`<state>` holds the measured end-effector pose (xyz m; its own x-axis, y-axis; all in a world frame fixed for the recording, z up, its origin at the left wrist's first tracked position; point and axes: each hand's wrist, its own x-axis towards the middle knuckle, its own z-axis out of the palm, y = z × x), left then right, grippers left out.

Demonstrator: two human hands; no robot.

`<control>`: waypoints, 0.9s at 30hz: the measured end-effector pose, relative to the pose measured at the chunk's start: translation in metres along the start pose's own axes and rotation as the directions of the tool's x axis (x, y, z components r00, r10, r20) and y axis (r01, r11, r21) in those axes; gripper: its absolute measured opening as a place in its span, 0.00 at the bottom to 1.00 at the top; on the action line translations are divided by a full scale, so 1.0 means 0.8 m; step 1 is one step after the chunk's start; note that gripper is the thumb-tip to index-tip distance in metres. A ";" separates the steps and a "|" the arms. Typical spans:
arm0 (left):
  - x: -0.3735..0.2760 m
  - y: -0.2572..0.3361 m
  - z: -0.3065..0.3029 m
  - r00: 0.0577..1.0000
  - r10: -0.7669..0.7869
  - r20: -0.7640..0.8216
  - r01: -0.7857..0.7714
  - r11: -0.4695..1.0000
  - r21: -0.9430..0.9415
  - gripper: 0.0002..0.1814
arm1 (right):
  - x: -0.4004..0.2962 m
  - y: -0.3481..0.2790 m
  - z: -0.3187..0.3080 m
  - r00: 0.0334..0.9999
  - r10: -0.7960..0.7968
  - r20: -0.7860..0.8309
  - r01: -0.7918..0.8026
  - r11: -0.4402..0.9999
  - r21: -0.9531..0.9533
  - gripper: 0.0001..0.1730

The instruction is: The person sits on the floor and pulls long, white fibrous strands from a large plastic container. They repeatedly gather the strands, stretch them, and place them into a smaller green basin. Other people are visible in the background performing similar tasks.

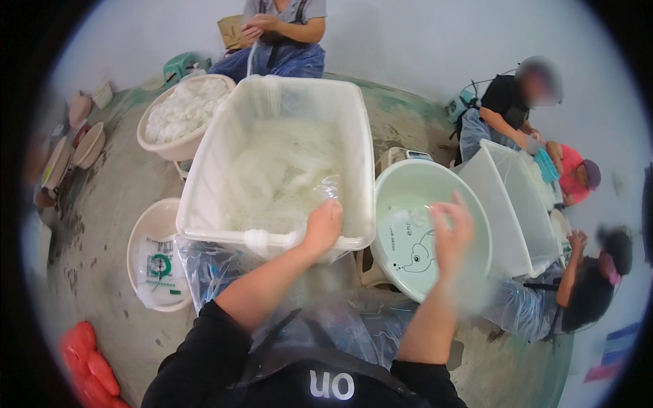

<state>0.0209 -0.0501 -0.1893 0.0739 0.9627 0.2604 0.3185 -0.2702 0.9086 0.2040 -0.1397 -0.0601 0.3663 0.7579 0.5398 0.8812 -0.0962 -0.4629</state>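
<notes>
My left hand (pixel 325 224) reaches over the near rim of a white rectangular plastic tub (pixel 365 153), its fingers curled. At the fingertips is something clear and glossy, water or wet film; I cannot tell whether the hand grips it. Pale stringy fibres (pixel 285 168) lie in cloudy liquid in the tub. Two white wads of fibre (pixel 256 240) hang over the near rim, left of this hand. My right hand (pixel 451 234), slightly blurred, is raised over a round pale green basin (pixel 482 224), fingers apart. Small white tufts (pixel 408 215) lie in that basin, which bears an elephant drawing.
A round basin (pixel 148 143) heaped with white fibre stands left of the tub; another basin (pixel 133 260) holds a printed plastic bag (pixel 158 270). Across sits a person (pixel 285 30) with a white strand. Several people work around a second tub (pixel 502 219). Red bags (pixel 92 364) lie lower left.
</notes>
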 end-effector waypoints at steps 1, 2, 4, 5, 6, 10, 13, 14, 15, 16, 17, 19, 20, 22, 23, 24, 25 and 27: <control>-0.009 -0.006 0.001 0.998 -0.035 0.044 0.034 0.999 0.022 0.12 | 0.005 -0.029 -0.037 1.000 0.028 -0.009 -0.025 0.972 0.233 0.11; -0.013 -0.022 0.009 0.997 0.055 0.045 -0.060 0.992 0.113 0.12 | 0.008 -0.029 -0.059 0.972 -0.153 -0.178 0.208 0.913 0.351 0.15; -0.015 -0.036 0.021 0.992 0.121 0.047 -0.127 0.979 0.161 0.12 | 0.006 -0.035 -0.115 0.903 -0.338 -0.265 0.426 0.774 0.468 0.15; -0.018 -0.036 0.023 0.996 0.089 0.029 -0.092 0.989 0.116 0.12 | 0.003 -0.040 -0.138 0.855 -0.446 -0.265 0.517 0.695 0.500 0.15; -0.021 -0.022 0.023 0.997 0.047 0.061 -0.051 0.996 0.067 0.11 | -0.001 -0.046 -0.154 0.797 -0.557 -0.234 0.589 0.630 0.506 0.15; -0.018 -0.016 0.021 0.996 0.017 0.086 -0.018 1.000 0.005 0.11 | -0.007 -0.087 -0.149 0.554 -0.832 -0.032 0.697 0.443 0.564 0.15; -0.024 -0.016 0.013 0.993 -0.059 0.104 0.050 0.995 0.087 0.11 | -0.009 -0.107 -0.128 0.487 -0.873 0.017 0.696 0.400 0.597 0.15; -0.023 -0.016 0.011 0.991 -0.056 0.118 0.047 0.996 0.077 0.11 | -0.005 -0.111 -0.129 0.476 -0.880 0.015 0.700 0.389 0.599 0.15; -0.015 -0.016 0.013 0.989 -0.043 0.140 0.034 0.997 0.066 0.11 | -0.003 -0.115 -0.129 0.469 -0.883 0.006 0.712 0.382 0.589 0.16; -0.010 -0.015 0.016 0.986 -0.029 0.162 0.020 0.998 0.054 0.12 | -0.004 -0.116 -0.129 0.465 -0.885 0.008 0.717 0.381 0.584 0.16; -0.016 -0.013 0.024 0.984 -0.020 0.177 0.011 0.999 0.050 0.12 | -0.007 -0.117 -0.131 0.465 -0.885 0.014 0.717 0.385 0.581 0.16; -0.024 -0.018 0.022 0.986 0.006 0.165 -0.019 0.997 0.077 0.12 | -0.009 -0.109 -0.138 0.453 -0.892 -0.014 0.715 0.353 0.604 0.16; -0.018 -0.031 0.017 0.990 0.047 0.129 -0.063 0.991 0.116 0.12 | -0.009 -0.110 -0.131 0.449 -0.893 -0.039 0.717 0.333 0.612 0.16; -0.020 -0.015 0.029 0.986 0.021 0.166 -0.026 0.999 0.027 0.12 | -0.014 -0.119 -0.133 0.457 -0.889 0.017 0.718 0.380 0.583 0.16; -0.016 -0.016 0.015 0.989 0.003 0.146 -0.009 0.999 0.035 0.12 | -0.014 -0.120 -0.133 0.449 -0.893 0.002 0.717 0.362 0.597 0.16; -0.017 -0.026 0.018 0.991 0.015 0.129 -0.021 0.999 0.048 0.11 | -0.013 -0.119 -0.132 0.436 -0.900 0.002 0.715 0.348 0.606 0.16; -0.016 -0.023 0.019 0.990 0.029 0.137 -0.036 0.998 0.045 0.11 | -0.013 -0.120 -0.134 0.436 -0.900 0.002 0.724 0.352 0.594 0.16; -0.016 -0.018 0.014 0.989 0.053 0.137 -0.061 0.997 0.052 0.11 | -0.019 -0.122 -0.138 0.441 -0.898 -0.007 0.728 0.353 0.588 0.16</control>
<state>0.0260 -0.0584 -0.2093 0.2197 0.9399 0.2612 0.3624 -0.3272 0.8727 0.1456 -0.2133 0.0542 -0.6272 0.4156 0.6587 0.4014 0.8973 -0.1840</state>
